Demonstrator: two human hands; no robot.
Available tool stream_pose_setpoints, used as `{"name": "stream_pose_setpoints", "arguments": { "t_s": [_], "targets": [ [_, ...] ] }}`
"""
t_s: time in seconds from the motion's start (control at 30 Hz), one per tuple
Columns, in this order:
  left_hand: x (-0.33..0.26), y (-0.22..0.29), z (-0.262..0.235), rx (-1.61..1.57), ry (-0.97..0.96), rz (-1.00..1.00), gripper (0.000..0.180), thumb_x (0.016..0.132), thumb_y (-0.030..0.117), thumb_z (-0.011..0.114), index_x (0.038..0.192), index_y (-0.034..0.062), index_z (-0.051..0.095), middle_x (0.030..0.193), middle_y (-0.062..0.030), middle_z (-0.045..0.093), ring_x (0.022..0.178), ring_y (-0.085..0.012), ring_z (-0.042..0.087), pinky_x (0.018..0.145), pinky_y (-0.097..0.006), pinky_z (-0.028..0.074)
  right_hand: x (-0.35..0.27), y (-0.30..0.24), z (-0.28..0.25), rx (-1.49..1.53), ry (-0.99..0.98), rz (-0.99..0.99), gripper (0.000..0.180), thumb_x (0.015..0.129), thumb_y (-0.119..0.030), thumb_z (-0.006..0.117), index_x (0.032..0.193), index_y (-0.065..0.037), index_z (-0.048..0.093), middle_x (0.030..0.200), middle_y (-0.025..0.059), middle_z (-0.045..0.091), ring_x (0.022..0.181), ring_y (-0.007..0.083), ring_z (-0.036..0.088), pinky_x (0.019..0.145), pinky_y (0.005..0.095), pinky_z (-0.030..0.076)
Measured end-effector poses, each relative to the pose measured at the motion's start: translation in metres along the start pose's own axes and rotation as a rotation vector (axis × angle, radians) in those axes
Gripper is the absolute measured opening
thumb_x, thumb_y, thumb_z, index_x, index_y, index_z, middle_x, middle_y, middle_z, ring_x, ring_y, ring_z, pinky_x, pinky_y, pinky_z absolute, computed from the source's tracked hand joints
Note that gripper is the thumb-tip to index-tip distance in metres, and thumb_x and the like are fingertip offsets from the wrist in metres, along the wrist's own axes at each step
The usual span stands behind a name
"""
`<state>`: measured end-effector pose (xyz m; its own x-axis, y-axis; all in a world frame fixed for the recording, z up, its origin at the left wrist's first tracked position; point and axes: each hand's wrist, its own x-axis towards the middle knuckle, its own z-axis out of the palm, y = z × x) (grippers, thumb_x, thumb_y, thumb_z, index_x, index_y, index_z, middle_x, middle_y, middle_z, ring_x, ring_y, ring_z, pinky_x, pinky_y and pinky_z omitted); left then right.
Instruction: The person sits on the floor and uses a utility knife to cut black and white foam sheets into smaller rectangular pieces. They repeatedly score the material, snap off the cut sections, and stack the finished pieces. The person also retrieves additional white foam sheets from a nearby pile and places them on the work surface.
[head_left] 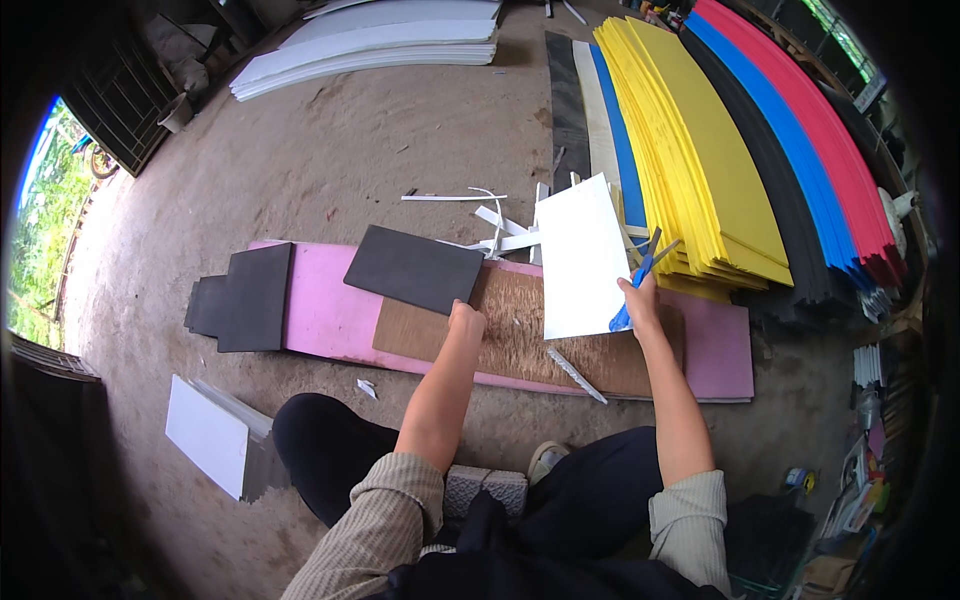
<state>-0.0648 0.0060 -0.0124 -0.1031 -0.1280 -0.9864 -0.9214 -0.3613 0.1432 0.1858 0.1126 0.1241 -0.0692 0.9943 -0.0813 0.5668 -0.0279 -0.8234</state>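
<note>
While the right hand grips blue scissors, fingers curled through the handles and blades parted near the right edge of the white sheet, worth keeping that sheet flat on the brown board so the cut runs true. Left hand closed at the near corner of the dark sheet, seemingly pinching it at the board's left end; whether thumb sits under cannot be told. Both sheets lying over the board, which rests on the pink slab on the floor. Best to feed the white sheet deep into the blades, cut in long strokes, not snips. Steady the white sheet near the cut line, probably, since nothing pins it now. Mind the white offcuts behind, and the grey strip at the board's near edge, lest either slide under.
</note>
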Motion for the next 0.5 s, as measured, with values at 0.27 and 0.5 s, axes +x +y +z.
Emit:
{"name": "stream_pose_setpoints", "arguments": {
  "t_s": [0.27, 0.5],
  "targets": [
    [0.008, 0.034, -0.028, 0.117, -0.372, 0.486, 0.048, 0.075, 0.018, 0.063, 0.112, 0.0022, 0.035, 0.094, -0.0123, 0.050, 0.072, -0.0213, 0.057, 0.055, -0.028, 0.048, 0.011, 0.004, 0.030, -0.023, -0.047, -0.053, 0.029, 0.068, -0.014, 0.063, 0.089, -0.002, 0.046, 0.082, 0.0115, 0.053, 0.077, 0.0236, 0.053, 0.071, 0.0329, 0.041],
    [-0.068, 0.146, -0.072, 0.439, -0.626, 0.619, 0.021, 0.080, 0.007, 0.055, 0.091, -0.0026, 0.040, 0.087, -0.0127, 0.052, 0.073, -0.0202, 0.058, 0.064, -0.027, 0.051, 0.018, 0.017, 0.103, 0.003, -0.293, -0.029, 0.026, 0.065, -0.008, 0.063, 0.085, -0.002, 0.047, 0.082, 0.0129, 0.054, 0.075, 0.0240, 0.054, 0.067, 0.0334, 0.041]
  ]
}}
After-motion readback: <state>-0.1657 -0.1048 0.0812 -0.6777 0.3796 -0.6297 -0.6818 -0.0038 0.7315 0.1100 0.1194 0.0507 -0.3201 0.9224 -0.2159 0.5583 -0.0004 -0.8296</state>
